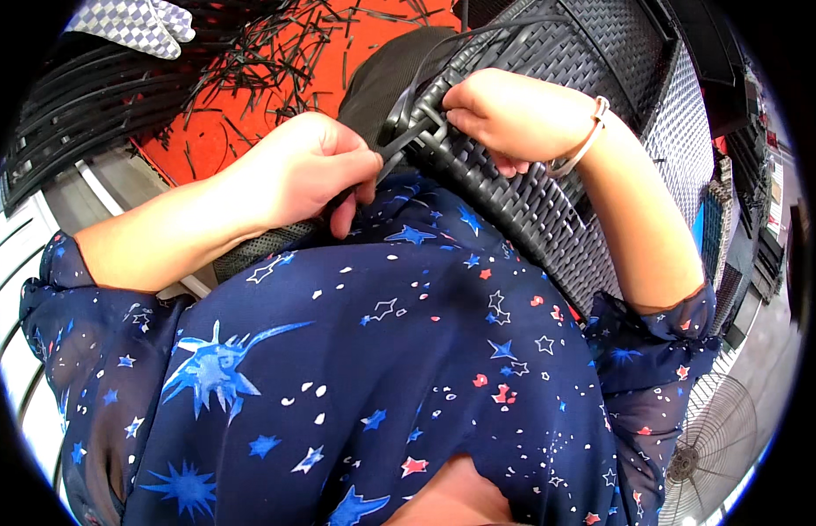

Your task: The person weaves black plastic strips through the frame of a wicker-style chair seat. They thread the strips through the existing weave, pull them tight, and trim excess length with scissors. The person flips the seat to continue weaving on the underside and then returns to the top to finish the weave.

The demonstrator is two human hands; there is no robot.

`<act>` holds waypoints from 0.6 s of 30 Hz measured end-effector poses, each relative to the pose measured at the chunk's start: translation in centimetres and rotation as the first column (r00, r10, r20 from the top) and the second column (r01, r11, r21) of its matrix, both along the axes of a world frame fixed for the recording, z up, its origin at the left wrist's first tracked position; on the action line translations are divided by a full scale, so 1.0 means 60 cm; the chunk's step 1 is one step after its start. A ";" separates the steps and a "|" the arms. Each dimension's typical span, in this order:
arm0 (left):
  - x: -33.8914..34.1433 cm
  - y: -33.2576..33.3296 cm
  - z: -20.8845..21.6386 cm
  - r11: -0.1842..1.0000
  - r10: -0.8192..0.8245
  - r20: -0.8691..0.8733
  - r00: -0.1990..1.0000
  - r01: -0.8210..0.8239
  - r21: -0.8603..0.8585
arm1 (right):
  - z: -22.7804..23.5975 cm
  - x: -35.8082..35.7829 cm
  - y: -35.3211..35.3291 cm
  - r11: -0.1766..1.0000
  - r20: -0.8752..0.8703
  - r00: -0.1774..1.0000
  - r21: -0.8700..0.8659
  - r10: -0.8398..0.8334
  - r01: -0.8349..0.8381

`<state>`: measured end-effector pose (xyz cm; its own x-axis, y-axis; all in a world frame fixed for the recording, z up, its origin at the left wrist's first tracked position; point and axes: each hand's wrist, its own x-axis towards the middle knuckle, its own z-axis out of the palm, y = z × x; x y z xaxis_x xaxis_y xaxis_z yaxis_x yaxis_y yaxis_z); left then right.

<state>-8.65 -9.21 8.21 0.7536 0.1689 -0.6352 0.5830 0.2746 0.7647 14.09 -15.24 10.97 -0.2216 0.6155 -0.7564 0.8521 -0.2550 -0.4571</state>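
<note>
My left hand (324,167) pinches a flat black plastic strip (408,138) between thumb and forefinger. The strip is stretched up to the corner of a black woven wicker-style furniture piece (548,197), which leans at my right. At that corner my right hand (509,118), with a pale bracelet on its wrist, is closed with curled fingers against the weave. What its fingertips hold is hidden. A longer loose black strand curves from the corner along the top of the woven piece.
Cut black strip scraps (276,66) litter a red surface (188,149) beyond my left hand. A slatted black object (83,118) stands at the far left, with a checkered cloth item (131,24) on it. A round fan (688,460) is at the lower right.
</note>
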 end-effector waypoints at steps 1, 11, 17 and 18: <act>0.001 0.002 -0.003 1.000 -0.028 -0.007 1.000 0.028 0.011 | 0.000 0.000 0.000 0.999 -0.017 0.999 -0.007 -0.034 0.034; -0.001 0.001 -0.040 0.995 -0.099 -0.014 0.995 0.099 0.024 | -0.013 -0.004 -0.032 0.874 -0.190 0.887 0.176 -0.421 0.452; 0.003 -0.014 -0.048 0.999 0.007 0.167 0.986 -0.015 0.046 | -0.005 0.012 -0.046 0.728 -0.173 0.869 0.485 -0.463 0.485; 0.004 -0.015 -0.041 0.999 -0.011 0.148 0.989 0.005 0.047 | -0.004 0.021 -0.045 0.701 -0.230 0.836 0.460 -0.499 0.545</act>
